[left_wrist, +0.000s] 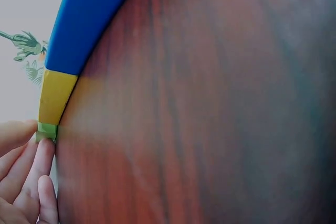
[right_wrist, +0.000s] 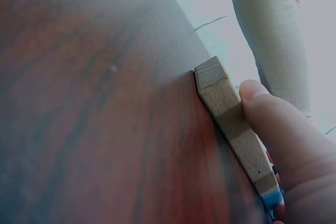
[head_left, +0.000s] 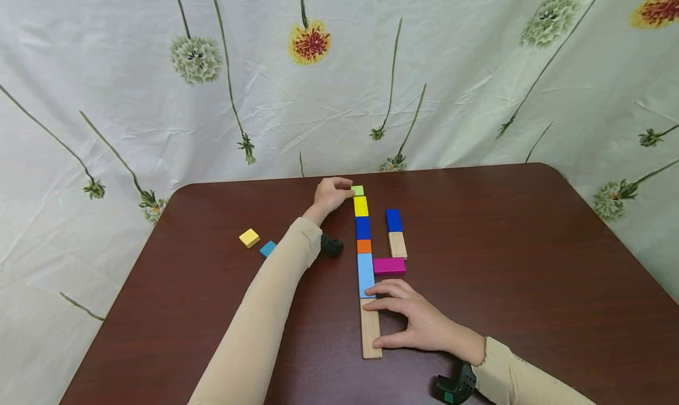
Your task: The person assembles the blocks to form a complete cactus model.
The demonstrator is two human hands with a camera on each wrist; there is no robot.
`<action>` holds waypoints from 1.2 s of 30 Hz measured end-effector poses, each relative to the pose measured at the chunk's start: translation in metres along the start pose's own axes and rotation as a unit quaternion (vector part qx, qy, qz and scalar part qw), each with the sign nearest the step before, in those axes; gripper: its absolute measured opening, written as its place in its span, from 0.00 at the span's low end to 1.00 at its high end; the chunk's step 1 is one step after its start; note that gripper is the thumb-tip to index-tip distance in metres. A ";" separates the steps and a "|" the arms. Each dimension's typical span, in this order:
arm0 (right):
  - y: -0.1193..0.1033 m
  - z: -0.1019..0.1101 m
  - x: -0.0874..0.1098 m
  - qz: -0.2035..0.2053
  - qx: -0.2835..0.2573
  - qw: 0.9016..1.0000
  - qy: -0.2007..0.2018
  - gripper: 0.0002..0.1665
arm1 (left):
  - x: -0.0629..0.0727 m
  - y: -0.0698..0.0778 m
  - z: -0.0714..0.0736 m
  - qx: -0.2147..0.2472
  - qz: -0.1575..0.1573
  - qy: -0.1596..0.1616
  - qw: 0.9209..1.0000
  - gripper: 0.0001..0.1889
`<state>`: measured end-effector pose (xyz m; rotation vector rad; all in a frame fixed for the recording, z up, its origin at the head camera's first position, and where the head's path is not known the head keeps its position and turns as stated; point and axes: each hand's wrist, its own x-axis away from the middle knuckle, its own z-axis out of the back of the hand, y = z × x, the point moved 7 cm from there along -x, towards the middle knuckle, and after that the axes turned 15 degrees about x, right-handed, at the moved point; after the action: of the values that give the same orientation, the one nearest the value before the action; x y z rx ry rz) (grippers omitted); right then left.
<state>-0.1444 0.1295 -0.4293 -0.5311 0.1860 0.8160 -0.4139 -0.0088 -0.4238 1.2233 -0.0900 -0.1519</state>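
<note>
A straight row of blocks lies on the dark brown table (head_left: 530, 263): light green block (head_left: 358, 190), yellow (head_left: 361, 206), blue (head_left: 363, 227), orange (head_left: 363, 246), light blue (head_left: 365, 274) and a long wooden block (head_left: 370, 331). My left hand (head_left: 347, 190) pinches the light green block (left_wrist: 46, 131) at the row's far end, beside the yellow block (left_wrist: 55, 95). My right hand (head_left: 387, 322) rests flat at the near end, with its fingers over the seam between the light blue and wooden blocks. Its thumb (right_wrist: 278, 124) presses against the side of the wooden block (right_wrist: 231, 121).
Right of the row lie a second blue block (head_left: 394, 220), a short wooden block (head_left: 397, 244) and a magenta block (head_left: 389, 266) set crosswise. A small yellow cube (head_left: 249, 237) and a blue cube (head_left: 267, 249) sit loose at the left. A flowered cloth (head_left: 451, 86) hangs behind.
</note>
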 end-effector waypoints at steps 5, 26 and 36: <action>-0.001 0.000 0.000 0.008 0.004 1.000 0.004 0.31 | 0.002 0.001 -0.001 0.002 -0.003 0.001 1.000 0.16; 0.000 0.000 0.000 0.004 0.002 1.000 0.001 0.31 | 0.002 0.001 -0.005 0.002 -0.009 -0.009 1.000 0.15; -0.001 0.000 0.000 0.021 0.009 1.000 0.013 0.31 | 0.006 0.010 0.009 0.040 -0.010 -0.015 0.999 0.17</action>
<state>-0.1435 0.1288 -0.4293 -0.5234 0.2297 0.8484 -0.4083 -0.0150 -0.4114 1.3023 -0.1102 -0.1860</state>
